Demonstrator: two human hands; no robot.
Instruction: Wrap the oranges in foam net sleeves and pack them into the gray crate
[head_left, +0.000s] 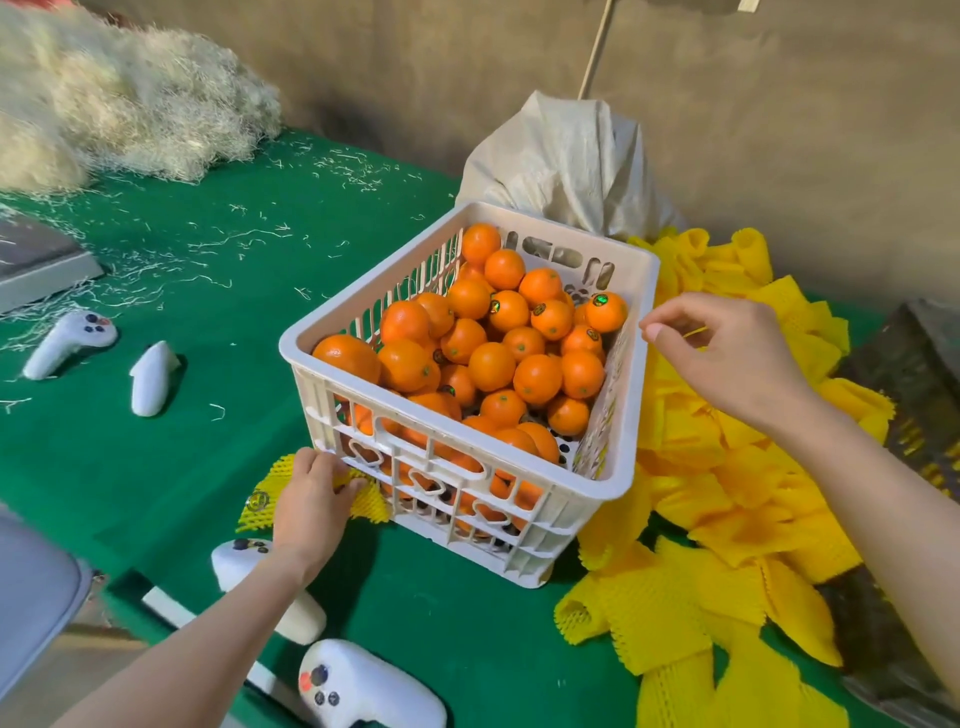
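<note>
left hand grips a yellow sleeve on the green worktop against the crate heaped with oranges, stickers unreadable; right hand curled above the rim, grasp unclear.

- A pale slotted crate stands on the green tabletop, and it is full of bare oranges.
- The left hand holds a yellow foam net sleeve that lies flat against the near corner of the crate.
- The right hand hovers just beside the right rim, above a heap of yellow sleeves. Its fingers are curled; whether they hold something I cannot tell.
- White controllers lie on the tabletop, left of the crate and near the front edge.
- A pale woven sack stands behind the crate.
- Pale shredded fibre is piled at the far left.
</note>
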